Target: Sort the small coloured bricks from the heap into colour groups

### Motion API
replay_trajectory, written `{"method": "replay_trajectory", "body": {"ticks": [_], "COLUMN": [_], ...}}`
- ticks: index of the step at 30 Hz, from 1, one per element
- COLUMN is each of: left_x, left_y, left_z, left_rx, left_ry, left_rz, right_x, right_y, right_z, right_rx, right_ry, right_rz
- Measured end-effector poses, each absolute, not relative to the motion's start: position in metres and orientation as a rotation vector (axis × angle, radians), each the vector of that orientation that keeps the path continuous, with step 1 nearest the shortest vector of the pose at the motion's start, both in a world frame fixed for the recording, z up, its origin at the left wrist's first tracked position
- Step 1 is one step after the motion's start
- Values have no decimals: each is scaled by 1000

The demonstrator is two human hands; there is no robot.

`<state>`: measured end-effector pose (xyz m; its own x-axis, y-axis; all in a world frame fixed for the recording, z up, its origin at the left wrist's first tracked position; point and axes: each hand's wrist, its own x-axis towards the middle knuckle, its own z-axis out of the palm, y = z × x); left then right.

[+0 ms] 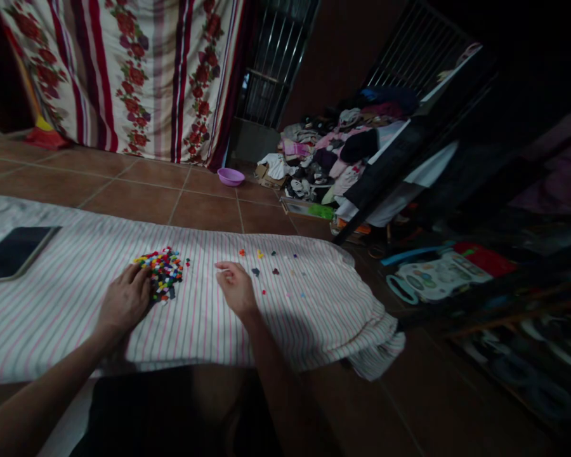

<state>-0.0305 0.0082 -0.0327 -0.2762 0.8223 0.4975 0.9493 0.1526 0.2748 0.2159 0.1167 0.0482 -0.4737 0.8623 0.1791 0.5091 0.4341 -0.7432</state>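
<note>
A pile of tiny coloured blocks [165,270] lies on a striped cloth [200,330]. My left hand [127,295] rests at the pile's left edge, fingers lying over the nearest blocks. To the right of the pile, my right hand [236,289] is just above the cloth with thumb and fingertips pinched together. What is in that pinch, if anything, is too small to make out. Beyond the right hand sit small sorted groups: orange blocks [242,252], yellow blocks [260,254], dark grey blocks [255,272], dark red blocks [276,271] and a red block [264,292]. Several paler single pieces lie farther right.
A phone or tablet [16,252] lies at the cloth's left end. On the tiled floor behind are a purple basin [231,177] and a heap of clothes [323,155]. A flowered curtain [157,76] hangs at the back. Dark shelving [514,311] stands at right.
</note>
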Motion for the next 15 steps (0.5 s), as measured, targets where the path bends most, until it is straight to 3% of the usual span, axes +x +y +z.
{"method": "replay_trajectory", "body": {"ticks": [4, 15], "left_x": [-31, -37], "left_y": [11, 13], "left_z": [-32, -38], "left_rx": [-1711, -1563], "left_ry": [-2218, -2354], "left_rz": [-818, -1093], "right_x": [181, 156], "right_y": [85, 118], "right_z": [30, 15], "right_rx": [-1068, -1005], "right_ry": [-2335, -2504], "right_rz": [857, 772]}}
